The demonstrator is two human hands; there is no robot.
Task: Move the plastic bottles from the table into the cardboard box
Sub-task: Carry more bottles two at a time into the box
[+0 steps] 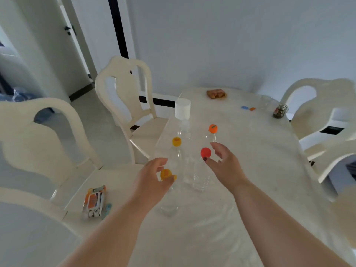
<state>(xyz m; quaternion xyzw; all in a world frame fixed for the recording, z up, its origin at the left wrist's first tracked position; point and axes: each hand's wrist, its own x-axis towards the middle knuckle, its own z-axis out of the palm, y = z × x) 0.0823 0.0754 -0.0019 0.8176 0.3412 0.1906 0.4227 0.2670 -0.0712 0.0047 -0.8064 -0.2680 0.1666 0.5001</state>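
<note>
Both hands open, holding nothing: left hand [152,178] is nearing the yellow-capped bottle [167,189] at 6 o'clock of the cluster, right hand [224,162] the red-capped bottle [201,176]; empty, light, crushable, tippy, so grip mid-body gently.

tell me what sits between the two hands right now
In the head view, the red-capped bottle stands between the left hand and right hand, nearer the right thumb.

Cream chairs [123,89], a snack packet [94,202], a jar [280,111].
</note>
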